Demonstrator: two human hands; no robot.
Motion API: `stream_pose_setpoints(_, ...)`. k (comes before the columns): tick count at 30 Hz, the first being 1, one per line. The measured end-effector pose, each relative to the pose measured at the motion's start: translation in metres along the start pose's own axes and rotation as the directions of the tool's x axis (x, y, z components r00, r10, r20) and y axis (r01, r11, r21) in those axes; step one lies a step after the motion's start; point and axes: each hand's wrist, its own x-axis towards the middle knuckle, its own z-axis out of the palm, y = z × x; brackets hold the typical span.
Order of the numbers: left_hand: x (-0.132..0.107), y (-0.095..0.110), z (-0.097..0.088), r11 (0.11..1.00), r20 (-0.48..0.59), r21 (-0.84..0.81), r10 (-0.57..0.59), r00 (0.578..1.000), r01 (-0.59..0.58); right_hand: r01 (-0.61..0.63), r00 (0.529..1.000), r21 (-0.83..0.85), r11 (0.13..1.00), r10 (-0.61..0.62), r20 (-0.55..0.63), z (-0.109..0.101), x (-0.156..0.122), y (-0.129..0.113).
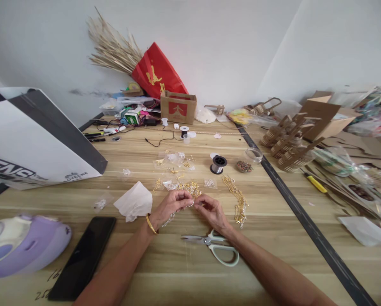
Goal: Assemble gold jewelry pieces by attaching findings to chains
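My left hand (174, 205), a gold bangle at its wrist, is closed in a pinch on a silver-coloured beaded strand (169, 220). Part of the strand hangs below the palm toward the table. My right hand (211, 210) is pinched too, its fingertips close to the left ones; whatever sits between them is too small to make out. Just beyond the fingers lies a pile of gold and silver beads (192, 187). Scissors (206, 240) with pale green handles rest on the table below, partly behind my right forearm. Gold chains (240, 204) lie right of my right hand.
A wire spool (218, 164) and a dish of brown beads (244, 166) stand beyond my hands. White tissue (135, 200), a black phone (83, 257) and a purple device (34, 246) lie left. Small woven baskets (292, 155) and a yellow cutter (316, 183) are right.
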Motion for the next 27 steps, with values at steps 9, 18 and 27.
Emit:
stream_pose_setpoints(9, 0.002, -0.004, 0.001, 0.995, 0.026, -0.103, 0.006, 1.0, -0.003, -0.007, 1.0, -0.016, 1.0, 0.007, 0.004, 0.0, 0.0, 0.0)
stream_pose_setpoints(18, 0.004, -0.007, 0.0, 0.993, 0.011, -0.118, 0.009, 1.0, -0.008, -0.049, 0.999, -0.019, 0.999, 0.049, 0.012, -0.001, 0.0, -0.003)
stream_pose_setpoints(27, 0.006, -0.011, -0.003, 0.995, -0.014, -0.105, 0.0, 1.0, -0.002, -0.082, 0.997, 0.045, 0.996, 0.082, 0.001, 0.0, 0.0, 0.0)
